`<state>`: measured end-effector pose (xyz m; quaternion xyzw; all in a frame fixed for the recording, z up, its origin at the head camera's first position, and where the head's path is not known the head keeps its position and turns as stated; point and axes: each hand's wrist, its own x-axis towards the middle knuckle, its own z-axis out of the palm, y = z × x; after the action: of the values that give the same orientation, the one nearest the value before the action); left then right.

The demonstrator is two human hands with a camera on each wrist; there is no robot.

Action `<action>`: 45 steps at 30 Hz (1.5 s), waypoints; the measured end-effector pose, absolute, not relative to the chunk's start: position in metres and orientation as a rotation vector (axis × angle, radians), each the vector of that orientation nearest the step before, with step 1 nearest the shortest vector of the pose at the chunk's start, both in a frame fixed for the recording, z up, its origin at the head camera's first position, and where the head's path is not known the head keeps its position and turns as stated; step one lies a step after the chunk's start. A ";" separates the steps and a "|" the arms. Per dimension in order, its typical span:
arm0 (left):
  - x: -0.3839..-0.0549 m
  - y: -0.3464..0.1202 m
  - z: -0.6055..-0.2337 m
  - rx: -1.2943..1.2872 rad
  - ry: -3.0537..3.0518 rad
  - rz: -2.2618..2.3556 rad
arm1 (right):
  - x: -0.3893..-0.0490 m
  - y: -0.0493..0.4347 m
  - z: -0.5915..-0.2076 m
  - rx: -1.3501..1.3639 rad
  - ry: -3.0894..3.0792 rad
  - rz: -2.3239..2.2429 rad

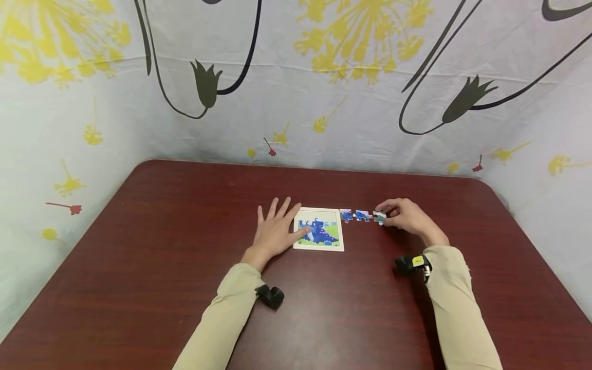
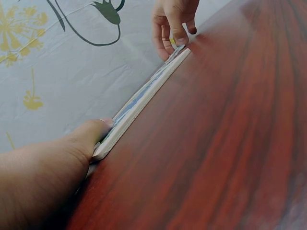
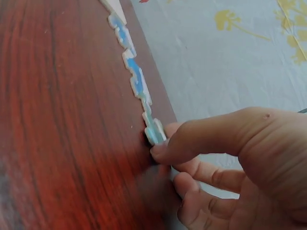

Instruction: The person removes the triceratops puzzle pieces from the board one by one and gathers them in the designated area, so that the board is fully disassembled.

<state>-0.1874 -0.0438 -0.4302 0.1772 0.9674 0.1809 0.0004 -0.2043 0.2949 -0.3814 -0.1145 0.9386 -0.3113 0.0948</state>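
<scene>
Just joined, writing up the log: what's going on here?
A person's left hand is spread, thumb resting on a puzzle board on the table. Two pieces lie in a row off the board's right side; the right hand pinches a third piece at the row's outer end. Most of the board shows a picture; its far strip is bare.

Even bright light, pale glare on tabletop (image 1: pixel 333 318), dark shadow beside right sleeve (image 1: pixel 455 303), blurrier wrist views

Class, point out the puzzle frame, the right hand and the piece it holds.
Puzzle frame (image 1: pixel 319 248), head view: lower rim.
Right hand (image 1: pixel 408 216), head view: its back.
Held piece (image 1: pixel 379 218), head view: printed face.
</scene>
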 end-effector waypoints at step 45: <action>-0.190 -0.044 -0.429 0.549 3.013 0.488 | -0.187 0.138 -0.365 -0.807 2.689 -0.559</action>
<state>-0.1897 -0.0441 -0.4290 0.1770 0.9713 0.1574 0.0204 -0.1870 0.1379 -0.3652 -0.2791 0.9302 -0.1935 0.1392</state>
